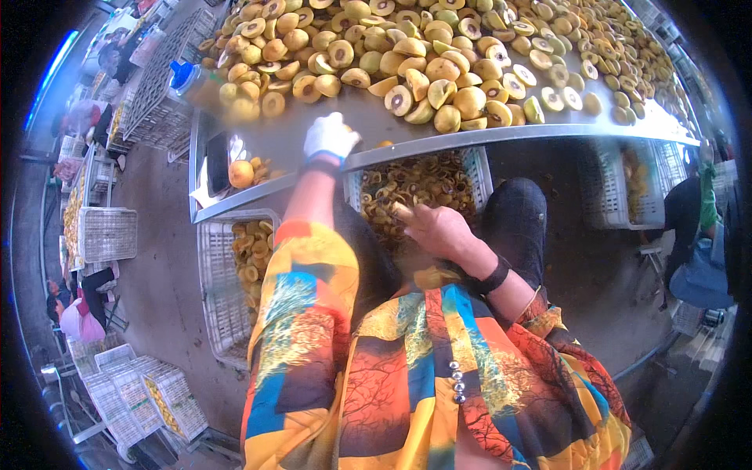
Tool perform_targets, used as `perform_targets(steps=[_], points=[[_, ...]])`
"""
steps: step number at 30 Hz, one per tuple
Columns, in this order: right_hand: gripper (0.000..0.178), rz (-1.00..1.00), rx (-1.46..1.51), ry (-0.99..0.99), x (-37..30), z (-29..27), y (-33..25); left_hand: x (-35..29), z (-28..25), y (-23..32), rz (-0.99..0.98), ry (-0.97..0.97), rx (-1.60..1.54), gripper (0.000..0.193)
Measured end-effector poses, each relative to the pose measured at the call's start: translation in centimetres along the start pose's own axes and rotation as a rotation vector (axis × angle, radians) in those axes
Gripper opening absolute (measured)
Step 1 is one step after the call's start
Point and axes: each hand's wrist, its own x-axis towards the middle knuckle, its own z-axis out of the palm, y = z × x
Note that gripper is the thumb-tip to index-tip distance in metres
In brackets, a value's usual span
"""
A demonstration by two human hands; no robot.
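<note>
My left hand (pixel 330 138), in a white glove, is closed just above the front of the metal table (pixel 274 141). A yellowish bit shows at its fingers, too small to name. My bare right hand (pixel 440 232) is curled over a crate (pixel 482 178) between my knees. At its fingertips is a pale tip that I cannot tell from a finger. Cut yellow fruit scraps (pixel 411 182) fill that crate. Halved yellow fruit (pixel 423 74), like peaches with brown centres, lies heaped across the table beyond my left hand.
The table's raised metal rim (pixel 486 140) runs between my hands. One orange-yellow fruit (pixel 241 174) sits at the left corner. White crates with fruit stand at left (pixel 219 313) and right (pixel 611 188). A blue-capped bottle (pixel 185 78) is at the far left. Other people sit on both sides.
</note>
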Motion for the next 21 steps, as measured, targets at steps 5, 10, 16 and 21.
perform_targets(steps=[5,10,16,21], points=[[0.036,0.065,0.289,0.208,1.8,-3.0,-2.8,-5.6,-1.2,-1.7,0.131,-0.105,-1.830,0.036],[0.038,0.015,0.410,0.195,3.7,-3.5,-6.0,-10.1,-0.8,-0.7,0.067,-0.162,-2.102,0.052],[0.039,0.070,0.329,0.181,3.3,-3.2,-6.5,-11.0,0.7,1.8,-0.069,-0.014,-2.079,0.050],[0.046,0.052,0.361,0.429,3.4,-5.0,-5.4,-12.2,-1.5,2.3,-0.209,-0.250,-1.618,0.067]])
